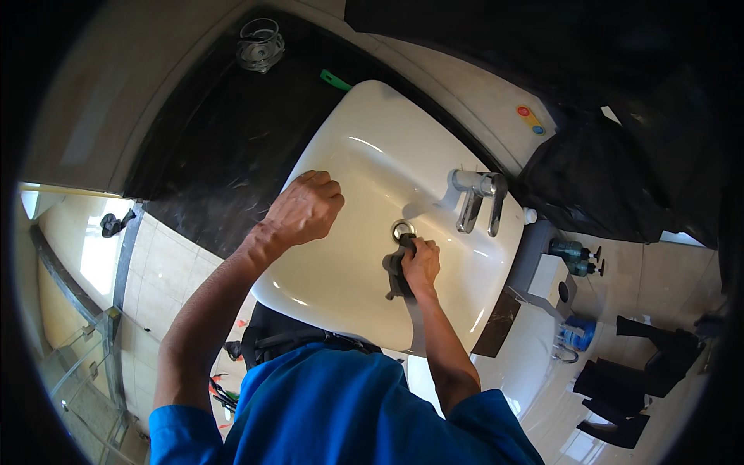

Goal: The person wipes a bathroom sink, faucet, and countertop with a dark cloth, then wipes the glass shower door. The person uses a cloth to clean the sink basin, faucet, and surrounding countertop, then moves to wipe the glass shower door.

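Beside the round metal drain in the glossy white ceramic basin, the right hand pinches a dark crumpled cloth; flatter, even pressure would probably suit the curve. The left hand is curled by the rim, contents hidden.

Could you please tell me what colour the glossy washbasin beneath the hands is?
The glossy, rounded washbasin is white, seen best in the head view.
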